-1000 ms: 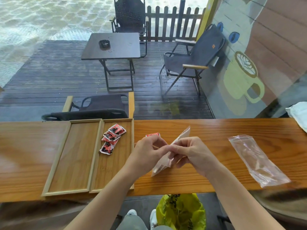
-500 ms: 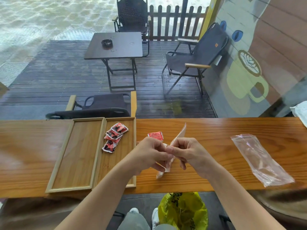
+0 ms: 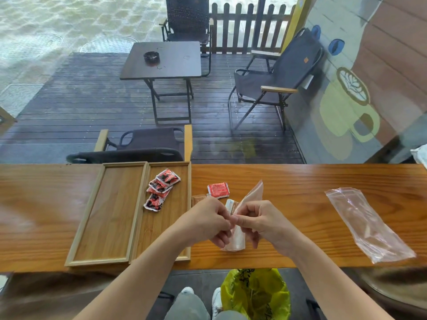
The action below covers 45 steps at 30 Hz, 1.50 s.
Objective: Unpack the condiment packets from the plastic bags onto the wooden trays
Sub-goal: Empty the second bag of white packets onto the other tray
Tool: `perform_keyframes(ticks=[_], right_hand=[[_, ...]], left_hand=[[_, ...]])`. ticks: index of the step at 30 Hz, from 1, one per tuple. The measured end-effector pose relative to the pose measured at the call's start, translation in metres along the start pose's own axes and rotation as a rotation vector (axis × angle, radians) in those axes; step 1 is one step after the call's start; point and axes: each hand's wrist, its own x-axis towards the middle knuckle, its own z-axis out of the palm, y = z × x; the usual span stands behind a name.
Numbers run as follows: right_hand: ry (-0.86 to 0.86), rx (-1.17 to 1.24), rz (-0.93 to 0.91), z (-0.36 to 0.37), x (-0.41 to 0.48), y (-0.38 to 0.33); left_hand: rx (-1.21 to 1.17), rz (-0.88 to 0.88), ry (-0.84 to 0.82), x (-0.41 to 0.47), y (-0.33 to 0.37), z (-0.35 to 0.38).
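Head view shows the wooden surface [image 3: 300,181] across mid-frame, two wooden trays [image 3: 108,213] at left, the right one holding red-black packets [image 3: 161,188]. At centre, left hand [image 3: 205,222] and right hand [image 3: 261,222] pinch a plastic bag [image 3: 251,195]. A red packet [image 3: 218,190] lies just above them.

Wooden counter [image 3: 300,179]: two trays [image 3: 105,213] left, red packet [image 3: 218,190] centre, empty bag [image 3: 367,224] right.
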Motion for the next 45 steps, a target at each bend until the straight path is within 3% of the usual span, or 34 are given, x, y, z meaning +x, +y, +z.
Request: perform_keyframes(ticks=[5,9,11,13,15,18,22,26,30,37,42,45], right_hand=[[-0.045,-0.058,0.056,-0.005,-0.003,-0.005],[0.042,-0.106,-0.015,-0.006,-0.001,-0.008],[0.174,-0.244,-0.081,-0.002,0.001,-0.005],[0.335,-0.406,-0.142,-0.001,0.002,-0.002],[0.416,-0.388,-0.143,-0.005,0.003,0.002],[0.383,-0.413,-0.124,-0.005,0.002,0.005],[0.258,-0.402,-0.118,0.002,0.002,0.007],[0.364,-0.449,-0.196,0.000,0.001,0.009],[0.313,-0.355,-0.243,0.000,-0.001,0.006],[0.567,-0.383,-0.163,-0.019,-0.006,0.004],[0.346,-0.486,-0.214,-0.008,-0.001,0.001],[0.353,-0.543,-0.265,-0.005,0.002,-0.001]], left_hand=[[-0.163,0.020,0.066,0.004,-0.004,0.004],[-0.173,0.025,0.045,0.004,0.001,0.001],[-0.067,0.050,0.156,0.003,0.004,0.007],[0.155,0.090,0.384,0.006,0.002,0.014],[0.279,0.080,0.544,0.009,-0.002,0.014],[0.393,0.068,0.495,0.010,-0.002,0.016],[0.374,0.331,0.451,0.014,0.003,0.027],[0.426,0.384,0.510,0.017,0.001,0.027],[0.418,0.405,0.489,0.017,0.004,0.022],[0.474,0.337,0.641,0.005,0.001,0.005],[0.502,0.370,0.470,0.007,0.001,0.011],[0.525,0.440,0.556,0.007,0.001,0.013]])
